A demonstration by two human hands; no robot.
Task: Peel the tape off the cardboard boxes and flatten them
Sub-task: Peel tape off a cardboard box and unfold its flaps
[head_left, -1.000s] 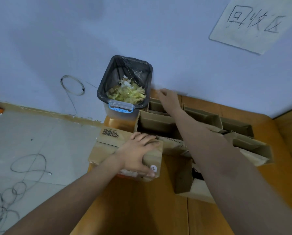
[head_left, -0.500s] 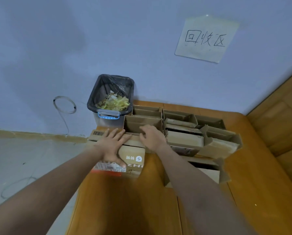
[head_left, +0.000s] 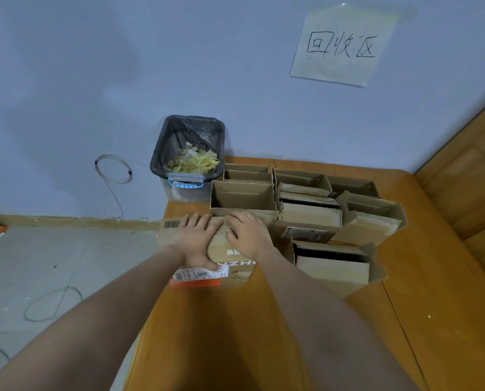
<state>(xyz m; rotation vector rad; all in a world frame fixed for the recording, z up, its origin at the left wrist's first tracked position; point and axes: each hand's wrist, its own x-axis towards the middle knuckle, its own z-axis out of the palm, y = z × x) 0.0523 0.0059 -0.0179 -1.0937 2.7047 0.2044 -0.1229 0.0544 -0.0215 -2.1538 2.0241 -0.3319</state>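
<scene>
light: dim, even, bluish | shadows: soft, faint | focus: slightly soft | edges: wide-angle bending

A wooden surface (head_left: 421, 292) fills the near right, against the far wall. Opened cardboard boxes (head_left: 306, 210) crowd its far half, touching one another. At its left edge lies a labelled box (head_left: 230, 266), overhanging the rim. A lined bin (head_left: 189, 159) stands at the far left corner.
</scene>
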